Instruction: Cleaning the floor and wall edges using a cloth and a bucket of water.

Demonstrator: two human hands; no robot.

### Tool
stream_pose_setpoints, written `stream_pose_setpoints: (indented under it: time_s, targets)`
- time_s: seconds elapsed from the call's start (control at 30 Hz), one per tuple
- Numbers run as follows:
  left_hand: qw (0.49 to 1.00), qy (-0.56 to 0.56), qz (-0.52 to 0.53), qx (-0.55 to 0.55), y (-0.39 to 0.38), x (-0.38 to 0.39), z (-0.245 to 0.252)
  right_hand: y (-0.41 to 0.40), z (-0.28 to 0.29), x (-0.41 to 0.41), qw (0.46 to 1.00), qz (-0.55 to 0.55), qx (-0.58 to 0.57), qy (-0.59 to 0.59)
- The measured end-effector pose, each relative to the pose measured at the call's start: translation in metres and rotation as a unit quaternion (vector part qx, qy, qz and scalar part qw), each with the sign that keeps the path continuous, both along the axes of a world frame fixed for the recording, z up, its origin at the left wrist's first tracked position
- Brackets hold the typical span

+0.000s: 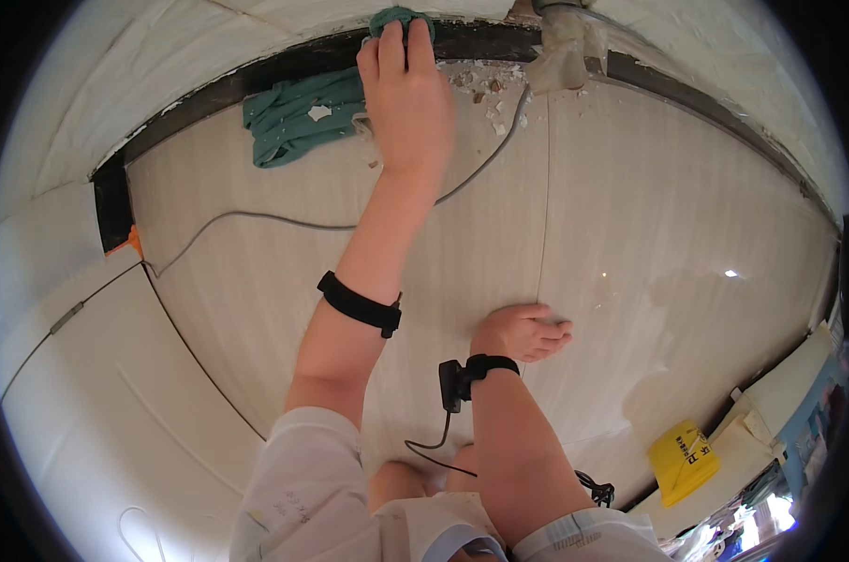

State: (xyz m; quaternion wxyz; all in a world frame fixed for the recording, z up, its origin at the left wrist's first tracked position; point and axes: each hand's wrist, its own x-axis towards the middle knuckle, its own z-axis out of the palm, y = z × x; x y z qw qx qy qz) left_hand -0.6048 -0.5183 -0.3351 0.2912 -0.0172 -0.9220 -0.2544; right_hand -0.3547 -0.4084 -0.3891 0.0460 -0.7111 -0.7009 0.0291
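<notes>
My left hand (409, 105) reaches to the foot of the wall, its fingers pressing a bunched green cloth (401, 14) against the black baseboard (312, 67). A larger folded length of green cloth (305, 116) lies on the floor just left of that hand, with a white flake on it. I cannot tell if the two green parts are one piece. My right hand (522, 334) rests palm down on the light tiled floor (642, 175), thumb apart from the fingers, holding nothing. A black strap (361, 305) circles my left forearm.
White and brown debris (491, 91) lies below the baseboard, beside a pipe wrapped in plastic (561, 49). A grey cable (277, 221) crosses the floor under my left arm. A white panel (115, 407) borders the left side. A yellow bag (684, 464) bearing writing is at lower right.
</notes>
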Motion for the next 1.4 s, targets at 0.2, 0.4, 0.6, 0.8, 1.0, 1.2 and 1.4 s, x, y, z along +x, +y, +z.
stream_pose_setpoints:
  time_s: [0.2,0.4,0.6,0.8,1.0,1.2,1.4]
  targets:
    - [0.991,0.003,-0.133,-0.028,0.057,-0.009,-0.008,-0.004,0.004,-0.002,1.0,-0.011,-0.019,0.012]
    - [0.99,0.037,-0.13,0.046,0.039,0.0,0.001,-0.001,-0.004,0.001,1.0,-0.008,0.004,-0.012]
    - [0.998,0.043,-0.04,0.034,-0.016,0.009,0.008,0.002,-0.005,0.001,1.0,0.004,0.018,-0.018]
    - [1.0,0.012,0.017,-0.011,-0.007,0.001,-0.002,-0.001,-0.007,0.004,1.0,0.006,0.017,-0.016]
    - [0.999,0.017,-0.034,0.001,0.013,-0.006,-0.006,0.003,-0.008,0.005,0.999,0.017,0.033,-0.015]
    - [0.987,0.033,-0.154,0.006,0.053,-0.015,-0.007,-0.002,-0.006,0.002,1.0,-0.002,0.008,-0.019]
    - [0.99,0.052,-0.13,0.021,-0.005,0.012,-0.005,0.001,-0.007,0.004,1.0,0.007,0.017,-0.014]
